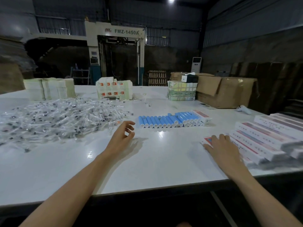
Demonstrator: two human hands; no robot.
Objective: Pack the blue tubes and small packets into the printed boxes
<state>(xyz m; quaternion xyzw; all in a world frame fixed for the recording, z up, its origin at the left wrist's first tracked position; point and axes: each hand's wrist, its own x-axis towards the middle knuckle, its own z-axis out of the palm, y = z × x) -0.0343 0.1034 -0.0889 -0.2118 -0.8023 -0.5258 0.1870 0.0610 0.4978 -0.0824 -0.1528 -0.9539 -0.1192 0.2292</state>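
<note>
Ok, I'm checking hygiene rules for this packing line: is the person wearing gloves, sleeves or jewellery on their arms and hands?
No. The left hand and right hand are bare, without gloves. Both forearms are uncovered to the frame edge; no sleeve, watch, bracelet or ring shows.

Blue tubes point(168, 121) lie rowed between heaped packets point(57, 117) and printed boxes point(265, 136).
</note>
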